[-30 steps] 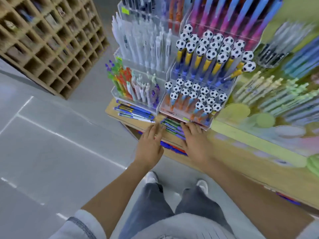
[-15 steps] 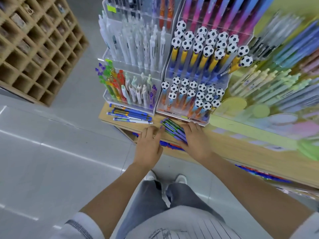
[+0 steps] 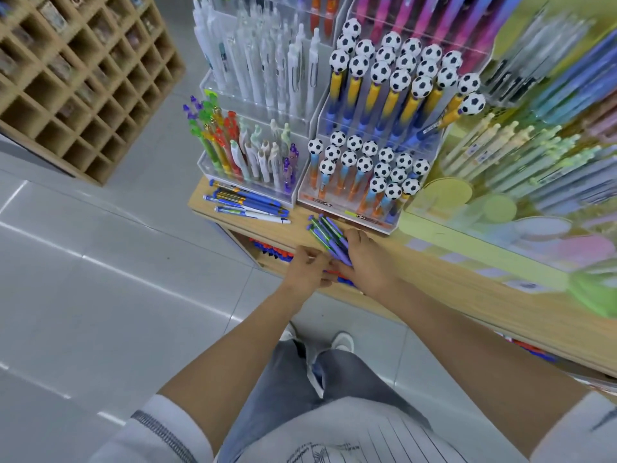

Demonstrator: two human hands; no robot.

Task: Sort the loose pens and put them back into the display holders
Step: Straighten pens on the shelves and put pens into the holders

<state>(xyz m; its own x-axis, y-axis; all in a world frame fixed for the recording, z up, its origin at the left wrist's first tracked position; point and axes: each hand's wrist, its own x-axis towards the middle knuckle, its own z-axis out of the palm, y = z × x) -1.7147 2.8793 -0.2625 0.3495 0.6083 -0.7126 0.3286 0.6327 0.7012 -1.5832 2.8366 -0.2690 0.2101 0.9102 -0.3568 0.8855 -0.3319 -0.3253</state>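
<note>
Clasping purple pens (image 3: 329, 237), right hand (image 3: 370, 262); bundle slanting away leftward; grip of left hand (image 3: 309, 270) unclear.

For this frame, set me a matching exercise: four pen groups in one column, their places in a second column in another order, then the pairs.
1 purple pens
2 blue pens
3 football-topped pens
4 white pens

A standing upright, top left
B lying loose at the left end of the shelf
C in the grip of the right hand
D standing in two tiers, centre

Pairs: 1-C, 2-B, 3-D, 4-A
</note>
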